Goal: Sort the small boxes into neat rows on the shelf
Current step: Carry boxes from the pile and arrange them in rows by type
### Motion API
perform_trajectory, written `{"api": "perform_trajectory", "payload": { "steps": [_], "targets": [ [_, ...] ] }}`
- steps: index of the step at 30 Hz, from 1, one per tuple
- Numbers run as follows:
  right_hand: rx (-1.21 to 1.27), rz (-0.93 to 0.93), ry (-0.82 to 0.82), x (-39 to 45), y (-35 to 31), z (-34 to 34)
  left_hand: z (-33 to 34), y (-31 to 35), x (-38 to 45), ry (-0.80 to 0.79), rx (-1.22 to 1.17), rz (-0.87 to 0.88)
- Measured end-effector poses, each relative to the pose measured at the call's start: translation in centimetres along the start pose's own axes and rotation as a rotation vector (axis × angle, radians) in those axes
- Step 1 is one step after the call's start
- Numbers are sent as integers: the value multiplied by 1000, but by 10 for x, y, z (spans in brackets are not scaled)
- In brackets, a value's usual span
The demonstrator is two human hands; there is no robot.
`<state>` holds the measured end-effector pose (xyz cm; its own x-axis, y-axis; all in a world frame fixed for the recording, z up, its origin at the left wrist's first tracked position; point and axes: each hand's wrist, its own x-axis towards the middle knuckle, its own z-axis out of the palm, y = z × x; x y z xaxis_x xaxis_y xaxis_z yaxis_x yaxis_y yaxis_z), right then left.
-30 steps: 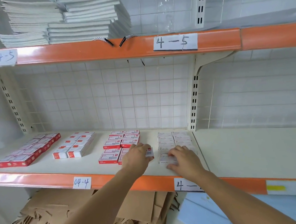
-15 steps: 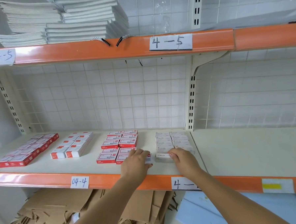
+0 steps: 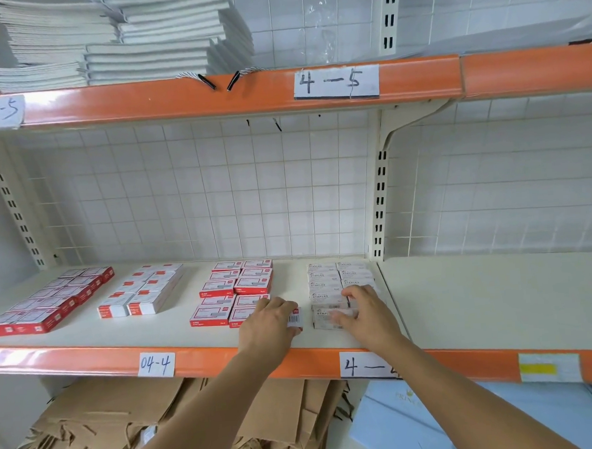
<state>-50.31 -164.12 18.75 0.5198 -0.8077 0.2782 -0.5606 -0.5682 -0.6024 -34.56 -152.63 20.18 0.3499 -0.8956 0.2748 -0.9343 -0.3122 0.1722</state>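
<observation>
Left grip (image 3: 267, 323) holds barcoded box (image 3: 295, 318) — right grip (image 3: 363, 315) pinches "STAPLES" box (image 3: 328, 318); shelf tag (image 3: 156, 364) "04-4".

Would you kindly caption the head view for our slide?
Left hand holds a barcoded box while right hand grips a white staples box on the shelf.

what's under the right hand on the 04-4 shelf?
The right hand rests on the front white staples boxes, fingers over the nearest one. Boxes behind show "STAPLES" print; the tops beneath the palm are covered.
</observation>
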Motion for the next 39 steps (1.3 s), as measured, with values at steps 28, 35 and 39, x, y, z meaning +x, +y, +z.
{"api": "perform_trajectory", "payload": {
  "steps": [28, 35, 39],
  "targets": [
    [-203, -408, -107, 7, -64, 38, -16, -22, -5, 16, -252, 26],
    [-93, -324, -95, 18, -93, 53, -20, -61, -9, 113, -210, -86],
    [-163, -345, -84, 26, -109, 68, -26, -88, -5, 110, -195, -120]
  ]
}}
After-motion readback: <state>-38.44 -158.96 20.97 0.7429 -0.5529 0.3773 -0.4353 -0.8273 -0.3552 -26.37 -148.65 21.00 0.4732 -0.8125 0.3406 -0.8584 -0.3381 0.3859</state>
